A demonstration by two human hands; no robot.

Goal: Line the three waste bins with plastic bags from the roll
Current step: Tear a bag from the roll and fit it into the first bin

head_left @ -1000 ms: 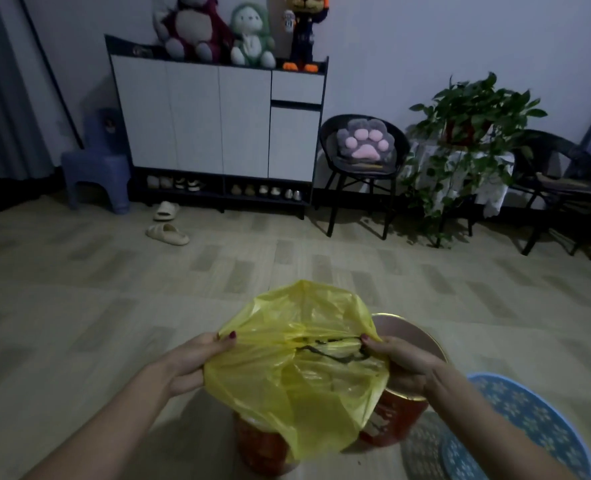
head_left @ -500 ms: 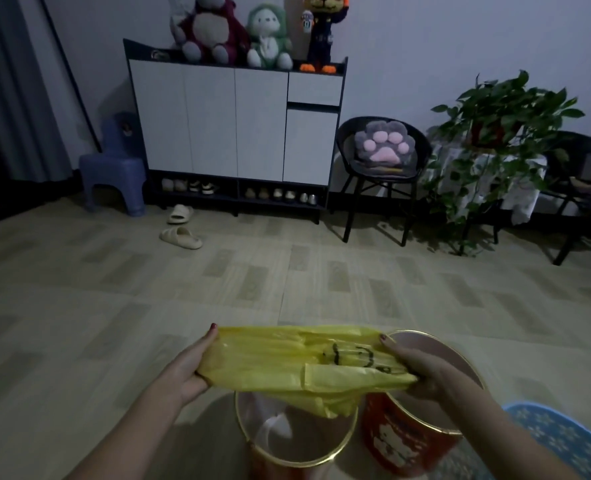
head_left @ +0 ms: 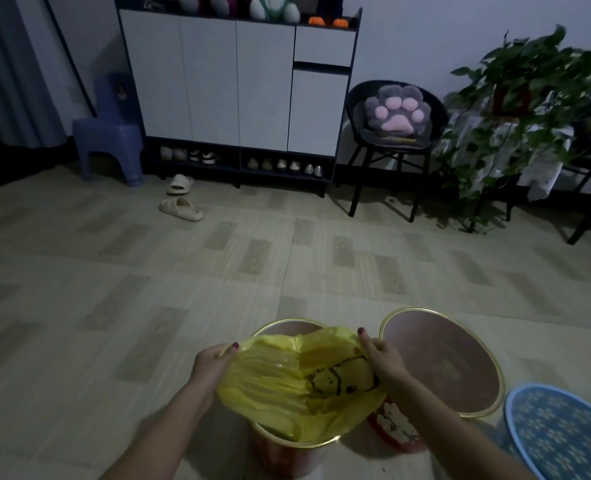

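Hands reach forward as I watch: left hand (head_left: 212, 363) at nine o'clock and right hand (head_left: 380, 358) at three pinch the rim of the yellow bag (head_left: 297, 386), stretched side to side, mouth up, over the near red bin (head_left: 287, 455).

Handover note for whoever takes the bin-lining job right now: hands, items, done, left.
Left hand: gripping the yellow bag's left edge.
Right hand: gripping its right edge.
Bag: spread open over the near bin, hanging partly inside, not yet folded over the rim.
Second bin: right of it, unlined. Blue bin: far right, lining not visible.
Roll: not in view.
Left: seat this bag, then line the others.
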